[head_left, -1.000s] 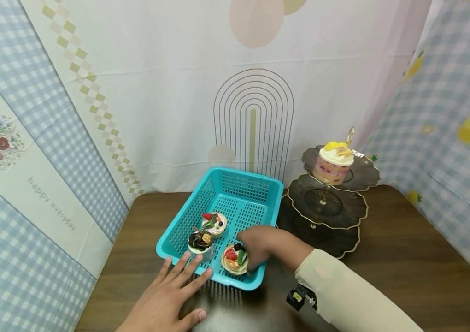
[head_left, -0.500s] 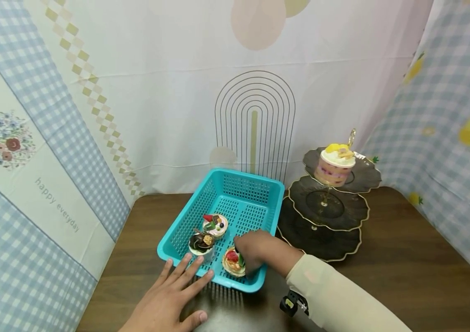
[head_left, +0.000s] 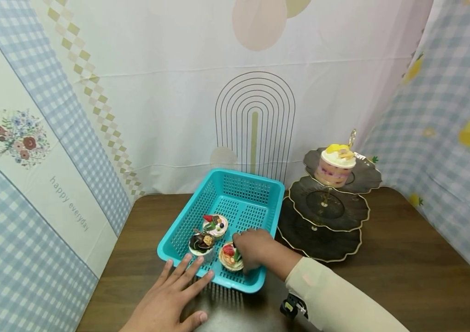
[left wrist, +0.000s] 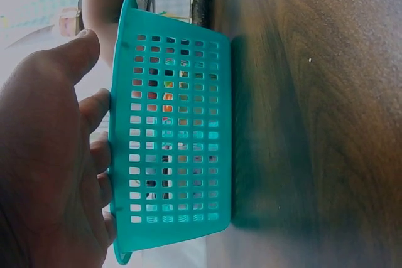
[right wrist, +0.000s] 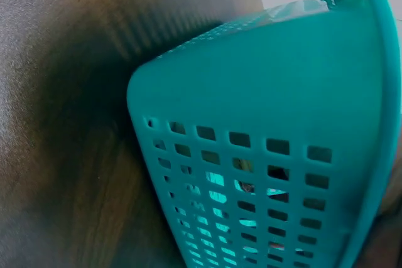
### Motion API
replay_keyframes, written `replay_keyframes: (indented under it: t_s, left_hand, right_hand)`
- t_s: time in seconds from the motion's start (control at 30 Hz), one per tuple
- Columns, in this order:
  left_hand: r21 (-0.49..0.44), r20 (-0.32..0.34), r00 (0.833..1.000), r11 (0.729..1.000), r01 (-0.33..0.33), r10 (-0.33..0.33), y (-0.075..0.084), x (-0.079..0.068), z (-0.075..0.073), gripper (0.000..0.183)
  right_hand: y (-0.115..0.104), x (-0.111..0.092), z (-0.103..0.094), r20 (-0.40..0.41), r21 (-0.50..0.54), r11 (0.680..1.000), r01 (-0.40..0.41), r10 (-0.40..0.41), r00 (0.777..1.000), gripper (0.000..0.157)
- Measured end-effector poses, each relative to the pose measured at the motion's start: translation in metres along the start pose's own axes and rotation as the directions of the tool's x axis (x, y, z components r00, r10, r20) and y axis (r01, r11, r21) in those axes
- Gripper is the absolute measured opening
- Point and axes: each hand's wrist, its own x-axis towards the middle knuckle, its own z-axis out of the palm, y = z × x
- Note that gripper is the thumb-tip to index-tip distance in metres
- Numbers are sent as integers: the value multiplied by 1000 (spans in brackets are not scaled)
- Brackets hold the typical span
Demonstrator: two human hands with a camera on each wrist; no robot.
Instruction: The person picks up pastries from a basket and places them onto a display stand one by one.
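Observation:
In the head view, a turquoise basket (head_left: 276, 216) stands on the table with three decorated dessert cups inside. My right hand (head_left: 253, 249) reaches over its right wall and grips a fruit-topped dessert cup (head_left: 231, 257), strawberry on top, from the right side. Its fingertips are mostly hidden behind the cup and hand. My left hand (head_left: 164, 295) lies spread at the near rim, fingertips touching it; the left wrist view shows the fingers (left wrist: 94, 110) along that rim. Close to those fingertips sits a chocolate-topped cup (head_left: 202, 244), with a pink-cream cup (head_left: 215, 227) behind it.
Right of the basket stands a dark three-tier stand (head_left: 328, 207) with gold scalloped edges. A tall layered dessert cup (head_left: 335, 166) with yellow topping sits on its top tier. Printed cloths (head_left: 168, 115) hang behind and at both sides of the brown table (head_left: 405, 258).
My right hand has moved left onto the fruit-topped cup, which has shifted slightly left and away from the near rim. My left hand stays at the rim.

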Motion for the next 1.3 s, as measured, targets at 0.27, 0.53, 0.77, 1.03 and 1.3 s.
replay_keyframes:
  t_s: [0.27,0.53,0.77,1.03,1.3]
  left_hand:
    - [-8,7,1000,1000,1,-1,-1,0,0,78]
    - [-19,10,1000,1000,4,-4,-1,1,-1,76]
    - [-29,17,1000,1000,9,-9,-1,1,-2,75]
    - [-10,-1,1000,1000,3,-3,-1,0,-1,75]
    - [-1,-14,1000,1000,-9,9,-2,1,-1,76]
  right_hand:
    - [-1,1,1,-48,89,996,7,-2,999,66]
    - [2,1,2,-110,209,977,45,-23,994,67]
    - [5,4,3,-199,309,947,89,-27,980,63]
    - [11,0,-1,-311,481,859,174,-19,950,60]
    - [20,-14,-8,-377,634,737,237,27,926,63]
